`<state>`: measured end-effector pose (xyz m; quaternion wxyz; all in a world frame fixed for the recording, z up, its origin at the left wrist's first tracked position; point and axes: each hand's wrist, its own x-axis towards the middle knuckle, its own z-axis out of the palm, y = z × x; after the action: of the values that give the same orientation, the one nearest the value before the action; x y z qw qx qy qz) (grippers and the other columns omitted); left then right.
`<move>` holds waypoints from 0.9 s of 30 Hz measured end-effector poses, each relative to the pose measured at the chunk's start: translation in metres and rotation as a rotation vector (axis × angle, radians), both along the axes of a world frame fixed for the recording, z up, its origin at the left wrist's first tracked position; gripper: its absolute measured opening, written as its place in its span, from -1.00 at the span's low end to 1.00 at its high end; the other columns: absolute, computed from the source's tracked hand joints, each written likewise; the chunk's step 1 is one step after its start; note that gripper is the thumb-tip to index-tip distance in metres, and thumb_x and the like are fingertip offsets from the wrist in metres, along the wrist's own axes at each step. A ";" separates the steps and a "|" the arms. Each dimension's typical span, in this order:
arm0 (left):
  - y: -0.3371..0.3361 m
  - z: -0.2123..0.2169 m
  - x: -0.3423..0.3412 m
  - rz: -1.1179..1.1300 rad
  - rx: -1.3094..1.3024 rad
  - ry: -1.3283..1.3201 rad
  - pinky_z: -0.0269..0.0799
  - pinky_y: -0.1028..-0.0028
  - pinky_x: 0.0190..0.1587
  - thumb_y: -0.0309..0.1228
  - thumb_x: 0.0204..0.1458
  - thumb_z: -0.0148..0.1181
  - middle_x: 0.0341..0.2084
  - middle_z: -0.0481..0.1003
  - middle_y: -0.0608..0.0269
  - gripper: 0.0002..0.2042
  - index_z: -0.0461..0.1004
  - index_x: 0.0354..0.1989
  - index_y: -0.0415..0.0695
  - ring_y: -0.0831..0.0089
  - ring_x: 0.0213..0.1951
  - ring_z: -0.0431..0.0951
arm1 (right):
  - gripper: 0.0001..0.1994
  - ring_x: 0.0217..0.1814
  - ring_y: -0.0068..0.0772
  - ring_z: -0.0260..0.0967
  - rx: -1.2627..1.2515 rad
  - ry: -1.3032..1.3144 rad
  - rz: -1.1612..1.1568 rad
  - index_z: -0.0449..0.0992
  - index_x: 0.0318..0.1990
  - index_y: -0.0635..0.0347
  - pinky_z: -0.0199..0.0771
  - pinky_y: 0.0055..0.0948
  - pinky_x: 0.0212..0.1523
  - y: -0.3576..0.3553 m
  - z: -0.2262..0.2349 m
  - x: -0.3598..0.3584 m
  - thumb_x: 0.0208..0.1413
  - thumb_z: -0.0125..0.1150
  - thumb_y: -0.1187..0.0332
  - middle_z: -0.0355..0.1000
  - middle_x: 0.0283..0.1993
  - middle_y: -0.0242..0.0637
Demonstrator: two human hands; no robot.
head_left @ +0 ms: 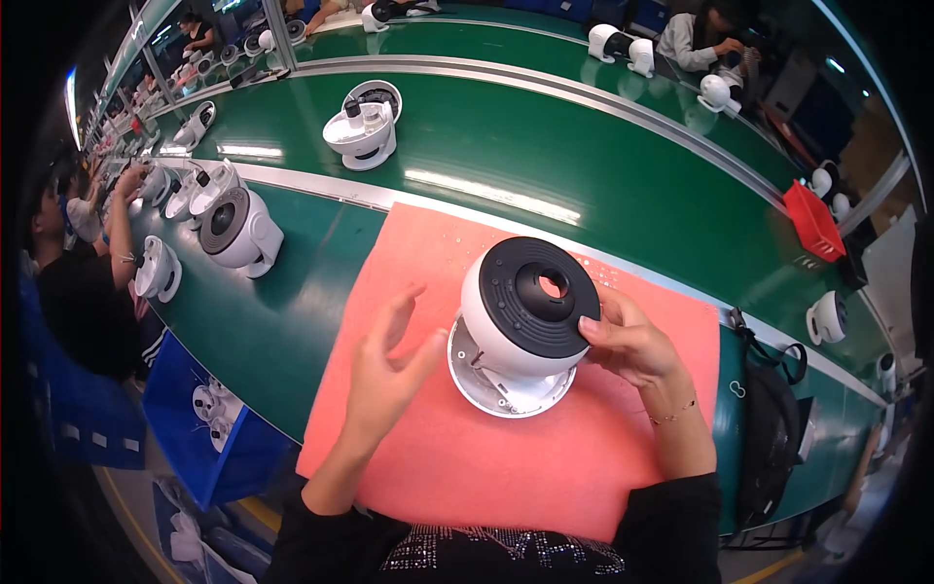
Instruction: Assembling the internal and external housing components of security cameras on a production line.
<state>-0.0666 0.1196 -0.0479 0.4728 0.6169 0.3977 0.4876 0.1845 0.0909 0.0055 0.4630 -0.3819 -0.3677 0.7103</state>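
I had the white round unit [501, 355] on the pink mat [603, 453], a little right of the mat's middle, its black ringed face [511, 302] turned up and its dish-shaped base [516, 403] showing on the side toward the wearer. As I read it, the unit's main axis ran from that base, low over the mat, up and somewhat away to the face.

The right hand [632, 341] was the nearer one: I saw its thumb pressed on the right rim of the face, with the fingers wrapped round the far right side of the shell, so the unit lay directly to the left of that grip. How far round the hidden fingertips reached, I couldn't tell.

The left hand [384, 370] hung over the mat's left half, empty, thumb and fingers spread, the unit just to its right. I made out a narrow gap between thumb and shell.

Left of the mat I saw another black-faced unit [233, 232]; right of it, a black bag [769, 443]; beyond its far edge, a green belt [486, 146].
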 end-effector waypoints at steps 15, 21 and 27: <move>-0.009 -0.027 -0.002 -0.528 -0.264 -0.222 0.04 0.33 0.25 -0.68 -0.14 0.13 0.20 0.13 0.03 -0.30 -0.02 0.25 -0.33 0.32 0.23 0.13 | -0.58 -0.33 -0.02 0.42 0.623 -1.021 0.245 0.24 -0.14 0.26 0.39 -0.30 -0.29 -0.048 0.054 -0.007 -0.10 0.31 0.35 0.40 -0.33 -0.03; -0.016 -0.009 -0.023 -0.363 -0.187 -0.047 0.21 0.33 0.16 -0.61 -0.06 0.04 0.16 0.20 -0.06 -0.49 0.18 0.16 -0.28 0.21 0.22 0.18 | -0.65 -0.45 0.04 0.38 0.717 -1.173 0.380 0.22 -0.21 0.19 0.36 -0.19 -0.50 -0.065 0.058 -0.024 -0.10 0.25 0.38 0.36 -0.50 -0.08; -0.027 0.010 -0.037 -0.437 0.200 0.256 0.24 0.19 0.11 -0.31 -0.04 0.06 0.12 0.20 -0.28 -0.65 0.46 -0.12 -0.26 -0.13 0.19 0.17 | -0.56 -0.46 0.00 0.37 0.571 -1.037 0.441 0.22 -0.22 0.24 0.33 -0.26 -0.50 -0.056 0.054 -0.017 -0.06 0.30 0.16 0.36 -0.49 -0.11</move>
<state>-0.1033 0.0922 -0.0381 0.4492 0.7884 0.2615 0.3290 0.1679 0.0352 0.0595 0.1510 -0.4533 -0.7894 0.3854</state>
